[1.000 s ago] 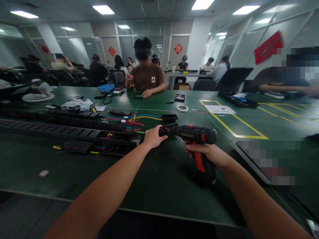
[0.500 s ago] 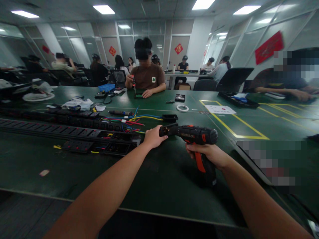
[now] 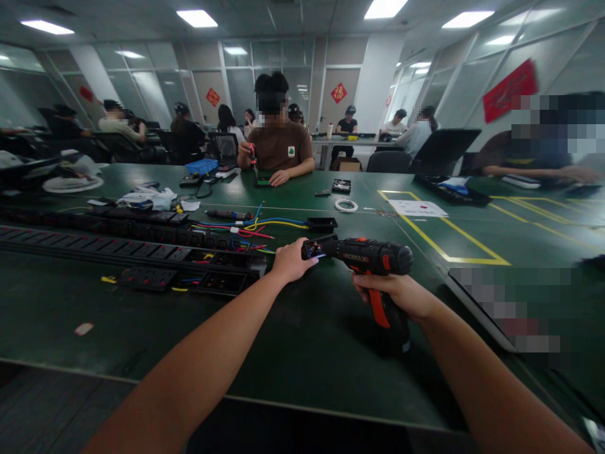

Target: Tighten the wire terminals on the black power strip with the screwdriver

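My right hand (image 3: 394, 289) is closed around the handle of a black and orange cordless drill (image 3: 371, 255), which points left. Its nose is up against a small black plastic housing (image 3: 312, 248) with metal bits inside. That housing is gripped by my left hand (image 3: 289, 261), with the thumb along its lower edge. A bluish light falls on the housing and the thumb. The drill's tip is too small and dark to make out. Just behind the housing lies a similar black box (image 3: 322, 223) with blue, yellow and red wires (image 3: 278, 221) running to it.
Long black socket strips (image 3: 94, 243) cover the table's left side, with a black socket module (image 3: 146, 277) in front. A dark pen-shaped tool (image 3: 229, 215) and a white ring (image 3: 346, 205) lie farther back. A co-worker (image 3: 280, 148) sits opposite. At right is a blurred-out panel (image 3: 510, 309).
A bluish light now shines on the black housing and my left thumb. Both hands and the drill stay almost where they were. The co-worker opposite has shifted a red-handled tool slightly.
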Motion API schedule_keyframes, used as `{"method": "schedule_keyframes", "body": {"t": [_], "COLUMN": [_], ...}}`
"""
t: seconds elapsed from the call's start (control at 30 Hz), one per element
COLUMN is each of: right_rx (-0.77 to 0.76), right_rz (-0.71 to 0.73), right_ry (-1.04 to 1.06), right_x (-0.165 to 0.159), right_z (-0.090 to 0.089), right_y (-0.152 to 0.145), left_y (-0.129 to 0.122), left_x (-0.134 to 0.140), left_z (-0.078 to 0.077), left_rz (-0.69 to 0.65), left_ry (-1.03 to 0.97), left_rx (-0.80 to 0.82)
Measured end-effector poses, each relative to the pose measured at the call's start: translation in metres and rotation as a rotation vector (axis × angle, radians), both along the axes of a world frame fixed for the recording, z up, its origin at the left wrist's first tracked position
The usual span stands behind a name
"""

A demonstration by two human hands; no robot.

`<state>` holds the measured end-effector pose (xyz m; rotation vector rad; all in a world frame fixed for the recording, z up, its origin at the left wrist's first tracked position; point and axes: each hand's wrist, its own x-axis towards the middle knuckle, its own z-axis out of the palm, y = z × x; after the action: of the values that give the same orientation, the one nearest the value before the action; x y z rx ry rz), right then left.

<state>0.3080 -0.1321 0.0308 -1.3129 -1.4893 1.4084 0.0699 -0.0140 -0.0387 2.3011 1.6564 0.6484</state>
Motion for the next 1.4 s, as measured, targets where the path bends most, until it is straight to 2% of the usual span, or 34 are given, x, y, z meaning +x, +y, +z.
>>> {"method": "schedule_keyframes", "body": {"t": [0.4,1.4], "right_rx": [0.022,-0.064], "right_rz": [0.014,-0.028], "right_ry": [-0.010,0.041], "right_x": [0.0009,-0.0049], "right_z": [-0.0025,0.0045], "right_y": [0.0009,-0.0026], "left_y": [-0.0015,-0.0027], "left_x": [0.0004,0.0000], "left_z": [0.0018,0.0041], "left_rz": [0.006,0.011], "left_ry": [0.004,-0.005], "left_rx": [-0.002,-0.012]}}
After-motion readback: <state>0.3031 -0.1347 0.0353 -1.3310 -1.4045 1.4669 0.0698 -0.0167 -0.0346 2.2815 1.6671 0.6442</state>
